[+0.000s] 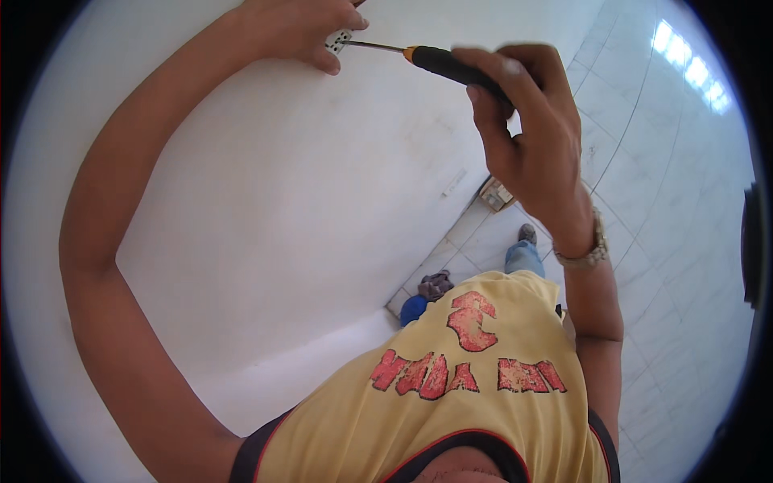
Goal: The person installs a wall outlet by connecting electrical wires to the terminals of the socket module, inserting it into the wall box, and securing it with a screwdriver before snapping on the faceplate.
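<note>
At the top of the head view, my left hand (302, 30) has its thumb and fingers on either side of a small white electrical socket (337, 42) with dark holes, at the white wall. My right hand (538, 133) is wrapped round the black and orange handle of a screwdriver (447, 63). Its thin metal shaft points left, and the tip meets the face of the socket. Whether the tip sits in a screw is too small to tell. Part of the socket is hidden behind my left fingers.
The white wall (282, 201) fills the left and middle. White tiles cover the floor (644, 161) on the right. A small cardboard box (497, 195) stands by the wall's foot. Farther down lie a dark crumpled cloth (436, 285) and a round blue thing (413, 310).
</note>
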Action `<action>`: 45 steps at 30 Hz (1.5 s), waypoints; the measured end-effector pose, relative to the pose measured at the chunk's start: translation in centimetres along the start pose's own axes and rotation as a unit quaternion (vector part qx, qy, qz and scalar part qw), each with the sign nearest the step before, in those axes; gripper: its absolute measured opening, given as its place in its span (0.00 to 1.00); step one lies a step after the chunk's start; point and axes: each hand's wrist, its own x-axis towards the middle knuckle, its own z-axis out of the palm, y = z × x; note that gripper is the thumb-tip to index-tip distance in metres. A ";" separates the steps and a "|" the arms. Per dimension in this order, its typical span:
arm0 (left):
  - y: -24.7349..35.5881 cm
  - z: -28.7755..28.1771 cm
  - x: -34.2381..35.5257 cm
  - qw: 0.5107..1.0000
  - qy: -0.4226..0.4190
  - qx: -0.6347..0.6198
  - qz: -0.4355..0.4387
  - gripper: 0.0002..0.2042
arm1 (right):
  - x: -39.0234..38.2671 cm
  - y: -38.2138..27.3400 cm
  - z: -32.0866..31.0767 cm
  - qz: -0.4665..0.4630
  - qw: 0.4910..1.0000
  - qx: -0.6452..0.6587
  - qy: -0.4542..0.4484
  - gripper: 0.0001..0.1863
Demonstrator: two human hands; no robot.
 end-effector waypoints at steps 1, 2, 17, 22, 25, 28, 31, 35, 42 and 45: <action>0.0 0.0 0.1 1.000 0.005 -0.006 -0.007 0.25 | -0.1 -0.1 -0.1 -0.007 1.000 -0.003 -0.016 0.15; -0.1 0.0 0.2 1.000 0.008 -0.011 -0.002 0.24 | -0.3 -0.3 -0.2 -0.015 1.000 -0.005 -0.022 0.15; -0.2 0.7 -0.2 0.999 0.025 -0.021 0.019 0.22 | 1.9 -1.0 -0.5 0.002 0.998 -0.042 -0.049 0.12; 0.1 0.3 -0.9 1.000 -0.004 -0.002 0.015 0.22 | 1.5 -1.1 -0.1 0.036 0.995 -0.074 -0.057 0.12; 0.0 1.1 -0.4 1.000 0.012 -0.005 0.010 0.23 | 2.0 -1.3 -0.1 0.000 1.000 -0.015 -0.010 0.10; 0.0 0.5 -0.3 0.999 -0.035 -0.006 0.001 0.22 | 1.3 -1.2 0.1 -0.015 0.999 -0.025 -0.033 0.10; -0.1 0.9 -0.2 1.000 -0.020 0.012 -0.002 0.22 | 1.5 -2.3 0.1 0.062 0.991 -0.101 -0.063 0.11; -0.1 1.2 -0.9 0.999 0.020 -0.019 0.023 0.21 | 1.9 -1.7 -0.2 -0.017 0.998 -0.042 -0.032 0.11; -0.1 1.7 -0.4 1.000 0.003 -0.013 0.000 0.21 | 2.6 -0.9 -0.7 0.032 0.996 -0.014 -0.085 0.09; 0.0 1.6 -0.4 1.000 0.003 -0.023 0.005 0.20 | 2.2 -1.4 -0.5 -0.026 0.997 -0.019 -0.069 0.09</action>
